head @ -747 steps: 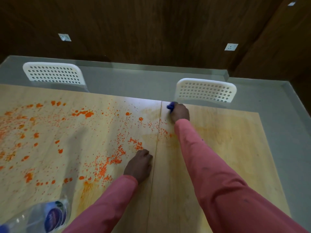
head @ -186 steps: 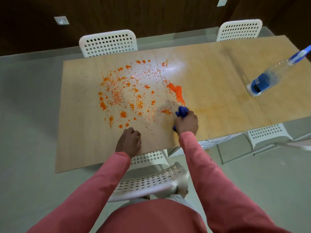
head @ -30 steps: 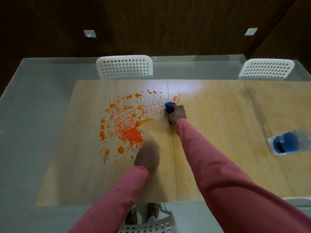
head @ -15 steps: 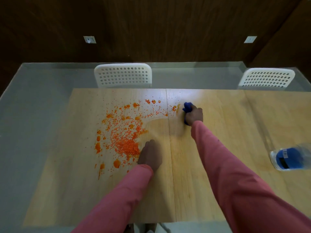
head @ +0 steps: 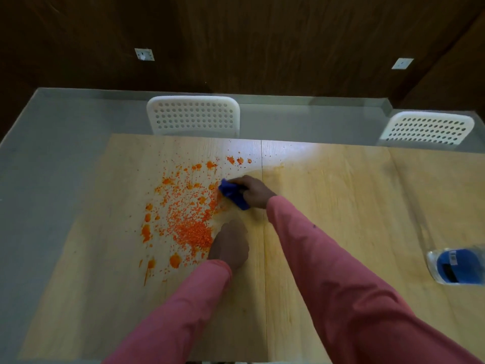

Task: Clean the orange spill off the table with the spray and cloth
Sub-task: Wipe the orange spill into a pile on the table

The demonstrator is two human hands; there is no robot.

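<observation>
On the counter (head: 328, 219) left of centre lies the orange spill (head: 183, 214), my blurred left hand (head: 231, 243) braced beside it, grip unclear, right hand (head: 253, 191) clutching the blue cloth (head: 232, 194) at its edge; hard sweeping risks smearing, spray bottle (head: 456, 266) far right.

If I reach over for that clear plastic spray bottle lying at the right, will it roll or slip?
The clear plastic spray bottle with the blue label lies on its side on the smooth wooden table, so a nudge would probably roll it. It looks light, possibly slick.

Dark wood walls (head: 262, 35), two white chairs (head: 193, 115)
</observation>
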